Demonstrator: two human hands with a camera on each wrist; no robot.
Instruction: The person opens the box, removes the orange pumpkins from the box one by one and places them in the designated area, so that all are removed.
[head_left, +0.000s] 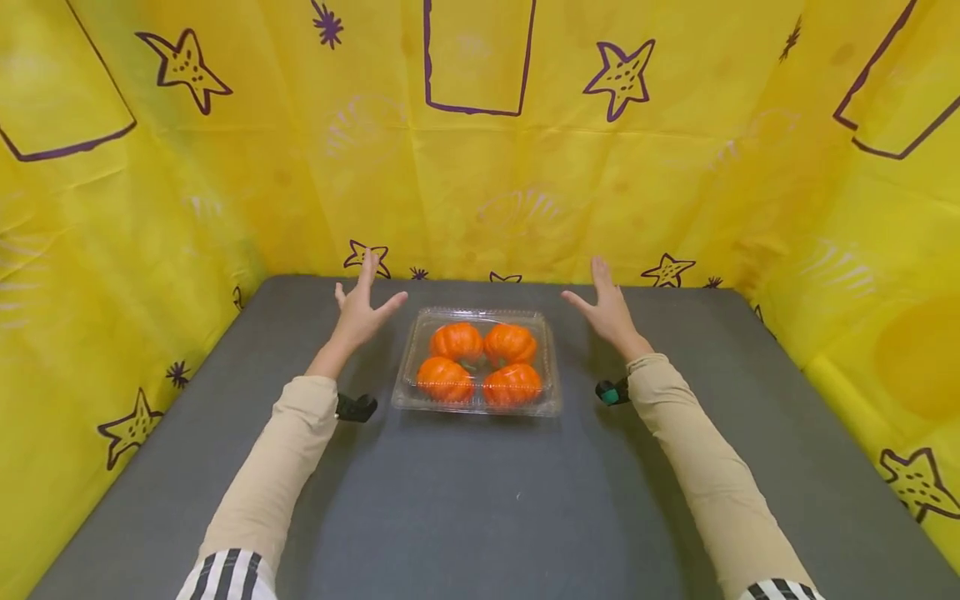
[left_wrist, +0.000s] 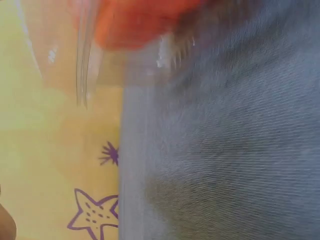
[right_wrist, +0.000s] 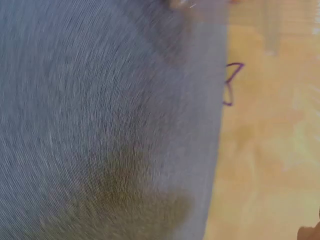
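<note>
A clear plastic clamshell box (head_left: 477, 408) sits on the grey table with its lid down. Inside it are several small orange pumpkins (head_left: 512, 385), placed in two rows. To the left of the box my left hand (head_left: 358, 318) is held with fingers spread, apart from it and holding nothing. My right hand (head_left: 611, 315) is likewise spread on the other side, thumb pointing toward the box. In the left wrist view, part of a blurred orange pumpkin (left_wrist: 140, 22) shows through the clear plastic. Only a fingertip (right_wrist: 309, 233) appears at the corner of the right wrist view.
The grey table (head_left: 480, 508) reaches back to a yellow curtain (head_left: 480, 192) printed with purple stars, which also hangs along both sides. Dark wrist devices (head_left: 356, 407) stick out inward beneath the sleeves.
</note>
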